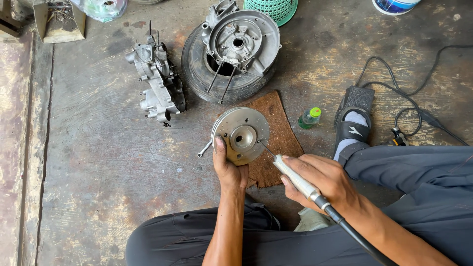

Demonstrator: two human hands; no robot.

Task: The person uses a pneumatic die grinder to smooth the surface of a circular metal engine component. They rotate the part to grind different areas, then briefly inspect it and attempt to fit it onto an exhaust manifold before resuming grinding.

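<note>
My left hand (228,167) grips the lower rim of a round metal disc (241,134) with a raised hub, held upright on edge over a brown mat (276,135). My right hand (320,180) holds a slim silver rotary tool handpiece (295,180) like a pen. Its thin bit (266,147) touches the disc face near the hub. A black flexible shaft (354,236) runs from the handpiece back past my wrist.
An engine case half (241,42) rests on a small tyre (197,69) farther away, and another crankcase part (157,81) lies to its left. A green-capped bottle (310,118), my sandalled foot (354,123), a black cable (409,93) and a green basket (273,9) surround the mat.
</note>
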